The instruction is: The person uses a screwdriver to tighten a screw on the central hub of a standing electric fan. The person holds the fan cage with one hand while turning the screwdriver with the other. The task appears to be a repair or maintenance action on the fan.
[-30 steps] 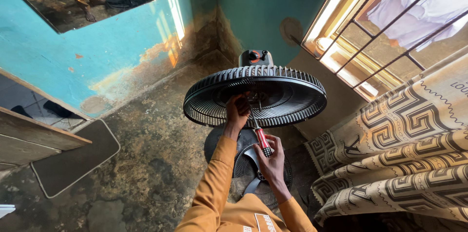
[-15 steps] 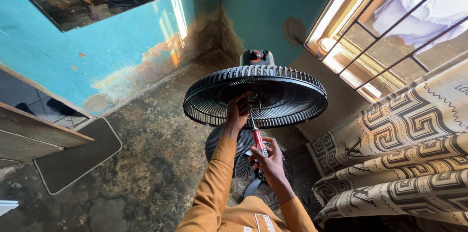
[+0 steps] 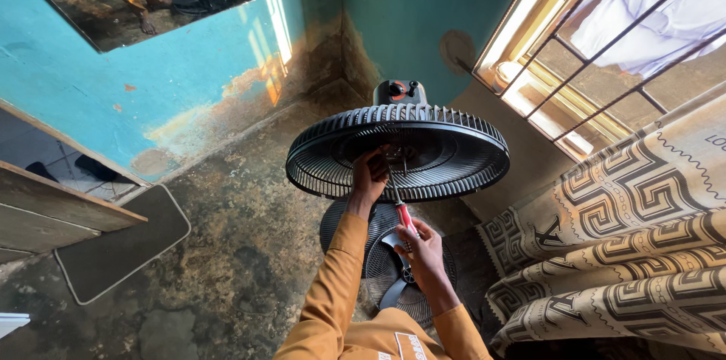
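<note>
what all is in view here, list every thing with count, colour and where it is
fan guard: one, black, round grille, centre, on the fan head
fan motor housing: one, black with an orange knob, behind the guard
screwdriver: one, red handle, metal shaft reaching into the guard's centre
fan blade and second grille: one set, dark, on the floor under the guard
mat: one, dark with pale edge, floor at left
curtain: one, beige with dark geometric pattern, right
window bars: dark, upper right, white cloth behind
wall: turquoise, stained low down, left and back
left hand: inside the guard, at its centre
right hand: gripping the screwdriver handle
sleeves: two, orange, bottom centre
</note>
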